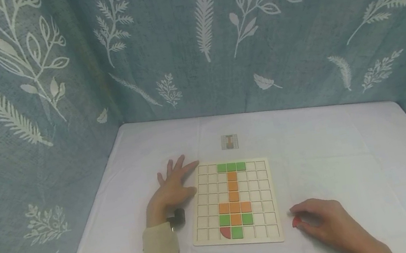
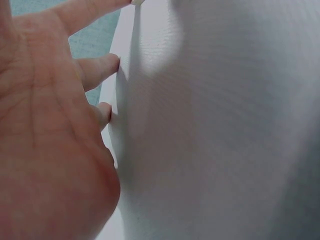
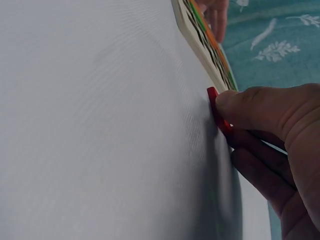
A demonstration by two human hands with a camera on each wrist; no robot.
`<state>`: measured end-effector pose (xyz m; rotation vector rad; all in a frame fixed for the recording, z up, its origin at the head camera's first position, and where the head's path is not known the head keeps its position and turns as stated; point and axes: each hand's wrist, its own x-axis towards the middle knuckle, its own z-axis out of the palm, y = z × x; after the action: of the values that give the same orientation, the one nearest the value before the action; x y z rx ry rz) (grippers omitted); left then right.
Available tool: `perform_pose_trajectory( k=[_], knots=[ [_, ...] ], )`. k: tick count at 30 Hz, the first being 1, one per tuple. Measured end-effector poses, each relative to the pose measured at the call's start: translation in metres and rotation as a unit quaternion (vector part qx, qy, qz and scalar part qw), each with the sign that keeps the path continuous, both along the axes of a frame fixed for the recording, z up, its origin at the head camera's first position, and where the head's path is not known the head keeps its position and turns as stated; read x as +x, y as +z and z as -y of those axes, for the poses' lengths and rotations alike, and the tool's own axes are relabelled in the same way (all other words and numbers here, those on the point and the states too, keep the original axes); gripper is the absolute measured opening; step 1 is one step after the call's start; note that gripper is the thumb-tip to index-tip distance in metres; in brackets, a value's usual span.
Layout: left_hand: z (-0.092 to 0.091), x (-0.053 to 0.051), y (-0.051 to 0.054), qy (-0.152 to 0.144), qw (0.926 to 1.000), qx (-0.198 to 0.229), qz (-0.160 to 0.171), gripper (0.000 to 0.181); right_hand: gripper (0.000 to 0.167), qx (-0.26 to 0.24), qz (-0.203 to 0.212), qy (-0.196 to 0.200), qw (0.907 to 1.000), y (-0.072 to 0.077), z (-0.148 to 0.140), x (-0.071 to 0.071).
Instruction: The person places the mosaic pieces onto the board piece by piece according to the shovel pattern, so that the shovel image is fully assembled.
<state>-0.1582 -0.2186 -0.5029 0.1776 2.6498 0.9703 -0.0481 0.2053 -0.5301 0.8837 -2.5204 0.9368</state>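
Note:
A pale wooden grid board (image 1: 258, 207) lies on the white table. Set into its cells are several orange tiles (image 1: 232, 186), several green tiles (image 1: 231, 167) and a red quarter-round tile (image 1: 226, 232) near the front edge. My left hand (image 1: 173, 189) rests at the board's left side, fingers spread, with the index fingertip and thumb at its edge. To the right of the board, my right hand (image 1: 333, 219) pinches a small red tile (image 3: 219, 112) between thumb and fingers, just above the cloth. That tile's full outline is partly hidden by the thumb.
Behind the board lies a small card (image 1: 229, 141) with a printed grid and an orange-brown figure. A white cloth (image 1: 323, 146) covers the table. Blue-green curtains (image 1: 172, 37) with white leaf prints hang at the back and sides. A dark band with a black device (image 1: 179, 217) circles my left wrist.

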Motion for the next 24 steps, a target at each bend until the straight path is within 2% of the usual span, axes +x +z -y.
perform_pose_trajectory(
  k=[3, 8, 13, 18, 22, 24],
  knots=[
    [0.000, 0.001, -0.002, 0.003, 0.9999, 0.010, -0.009, 0.084, 0.046, -0.002, -0.012, 0.001, 0.9999, -0.001, -0.003, 0.001],
    [0.001, 0.001, -0.007, 0.003, 0.9990, 0.033, -0.030, 0.084, 0.048, -0.002, 0.000, -0.003, 1.0000, -0.002, -0.005, 0.006],
    [0.002, 0.001, -0.004, 0.004, 0.9995, 0.024, -0.018, 0.085, 0.052, -0.014, 0.013, 0.005, 0.9998, -0.002, -0.003, 0.010],
    [0.001, 0.000, -0.002, 0.003, 1.0000, 0.009, 0.000, 0.085, 0.052, -0.037, 0.026, 0.032, 0.9985, -0.002, 0.000, 0.013],
    [0.000, 0.001, -0.001, 0.004, 1.0000, 0.006, 0.000, 0.085, 0.051, -0.045, 0.047, 0.062, 0.9960, -0.001, 0.002, 0.015],
    [0.000, 0.001, 0.000, 0.004, 1.0000, 0.007, -0.002, 0.085, 0.051, -0.042, 0.045, 0.074, 0.9954, 0.001, 0.003, 0.014]
  ],
)
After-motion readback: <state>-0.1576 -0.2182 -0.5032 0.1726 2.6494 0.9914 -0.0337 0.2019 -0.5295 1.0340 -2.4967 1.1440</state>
